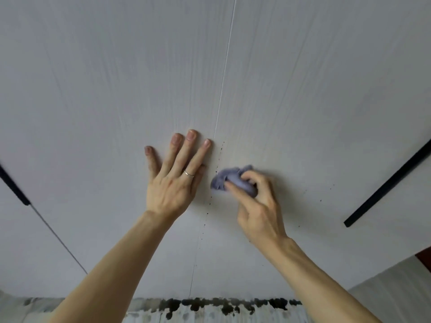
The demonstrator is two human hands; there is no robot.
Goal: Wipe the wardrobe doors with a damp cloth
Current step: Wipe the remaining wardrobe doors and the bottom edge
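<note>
The left hand (171, 183) lies flat on the left wardrobe door (105, 89), fingers straight and spread, holding nothing. A thin ring (189, 173) sits on one finger, and the fingertips reach close to the seam (225, 73) between the doors. The right hand (256, 201) clutches a bunched lilac cloth (227, 179), with thumb and fingers curled around it, and presses it against the right wardrobe door (314, 101) just beside the seam. Small dark specks (217, 171) dot the seam line near the cloth. A black bar handle (387, 185) runs along the right door, well apart from the hands.
</note>
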